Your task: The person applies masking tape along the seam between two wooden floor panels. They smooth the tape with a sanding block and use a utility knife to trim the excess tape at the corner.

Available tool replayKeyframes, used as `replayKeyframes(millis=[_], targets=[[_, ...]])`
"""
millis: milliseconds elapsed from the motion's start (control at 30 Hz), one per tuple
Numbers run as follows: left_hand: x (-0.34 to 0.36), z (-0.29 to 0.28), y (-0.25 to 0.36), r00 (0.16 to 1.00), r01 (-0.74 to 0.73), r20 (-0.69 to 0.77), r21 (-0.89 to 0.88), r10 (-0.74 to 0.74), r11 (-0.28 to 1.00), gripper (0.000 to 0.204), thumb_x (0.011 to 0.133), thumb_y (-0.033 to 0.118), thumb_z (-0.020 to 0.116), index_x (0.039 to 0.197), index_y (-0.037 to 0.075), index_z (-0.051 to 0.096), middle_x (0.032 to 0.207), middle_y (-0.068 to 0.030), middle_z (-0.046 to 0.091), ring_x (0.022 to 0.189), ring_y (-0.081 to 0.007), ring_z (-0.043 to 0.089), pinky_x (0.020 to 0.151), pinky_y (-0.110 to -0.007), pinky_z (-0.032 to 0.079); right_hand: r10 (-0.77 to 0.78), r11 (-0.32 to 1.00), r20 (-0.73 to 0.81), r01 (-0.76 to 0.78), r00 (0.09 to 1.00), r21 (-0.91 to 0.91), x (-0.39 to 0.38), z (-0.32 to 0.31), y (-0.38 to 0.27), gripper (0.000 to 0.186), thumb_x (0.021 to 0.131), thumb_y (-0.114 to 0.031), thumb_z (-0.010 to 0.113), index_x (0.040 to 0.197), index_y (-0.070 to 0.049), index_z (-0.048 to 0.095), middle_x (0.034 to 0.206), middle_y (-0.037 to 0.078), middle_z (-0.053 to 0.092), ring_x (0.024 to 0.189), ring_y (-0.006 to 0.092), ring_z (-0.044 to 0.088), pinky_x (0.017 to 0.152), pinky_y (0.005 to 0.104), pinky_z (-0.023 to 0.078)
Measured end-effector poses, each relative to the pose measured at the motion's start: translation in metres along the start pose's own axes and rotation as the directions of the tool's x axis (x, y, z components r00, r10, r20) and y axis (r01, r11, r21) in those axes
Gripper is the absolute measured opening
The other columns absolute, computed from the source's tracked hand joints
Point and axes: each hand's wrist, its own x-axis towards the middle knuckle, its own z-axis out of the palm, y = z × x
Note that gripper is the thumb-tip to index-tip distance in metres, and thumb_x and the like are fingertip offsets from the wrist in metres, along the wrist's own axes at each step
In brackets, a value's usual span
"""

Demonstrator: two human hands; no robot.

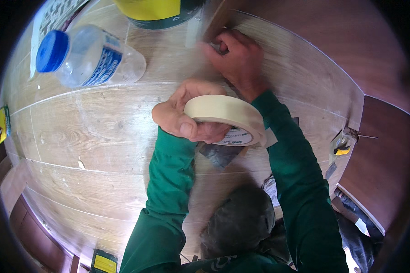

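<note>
My left hand (184, 107) is wrapped around a roll of cream masking tape (225, 109), with fingers inside its core. A short loose end of tape sticks out on the roll's right side, by my right sleeve. Farther ahead, my right hand (241, 59) is curled and a little blurred. Its thumb and fingers come together at the lower end of a narrow brown wooden edge (217, 20). Anything between those fingers is too hidden to name. Below the roll, a dark, flat, sheet-like piece (221, 155) lies on the wood-look floor (100, 123).
A clear plastic bottle (84, 59) with a blue cap lies at the upper left. Beyond it stands a dark green and yellow container (155, 18). A reddish-brown panel (332, 41) borders the right. A small yellow and black object (342, 150) lies near it. My dark-clothed knee (237, 218) is below.
</note>
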Motion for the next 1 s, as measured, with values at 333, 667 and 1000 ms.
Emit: replayKeyframes(millis=[333,667,1000], targets=[[-0.007,0.004,0.007,0.996,0.022,-0.081,-0.017,-0.023,1.000,0.041,0.059,0.014,0.076,0.085,-0.014,0.059,0.065,-0.0126,0.056,0.047,-0.0136,0.046,0.043,-0.028,0.032,-0.020,0.990,-0.012,0.022,1.000,0.138,-0.009,-0.004,-0.003,0.015,0.079,-0.011,0.080,0.087,-0.007,0.069,0.074,0.007,0.062,0.058,0.0218,0.059,0.052,0.0323,0.049],[-0.008,0.007,0.005,0.987,0.077,-0.143,0.017,-0.073,0.997,0.039,0.057,0.014,0.076,0.081,-0.012,0.060,0.066,-0.0120,0.057,0.047,-0.0136,0.047,0.043,-0.028,0.033,-0.024,0.993,0.245,0.050,0.969,-0.102,-0.021,-0.028,-0.027,0.030,0.083,-0.015,0.071,0.113,-0.018,0.070,0.093,0.008,0.064,0.085,0.0286,0.063,0.074,0.0407,0.052],[-0.004,0.008,0.004,0.987,0.120,-0.119,0.068,-0.111,0.990,0.041,0.053,0.017,0.080,0.077,-0.010,0.061,0.063,-0.0095,0.057,0.050,-0.0148,0.049,0.045,-0.028,0.034,0.612,0.718,0.182,-0.445,0.770,-0.535,-0.165,-0.217,0.016,0.087,0.069,-0.033,0.087,0.140,-0.003,0.047,0.121,0.022,0.059,0.115,0.0396,0.055,0.097,0.0506,0.045]])
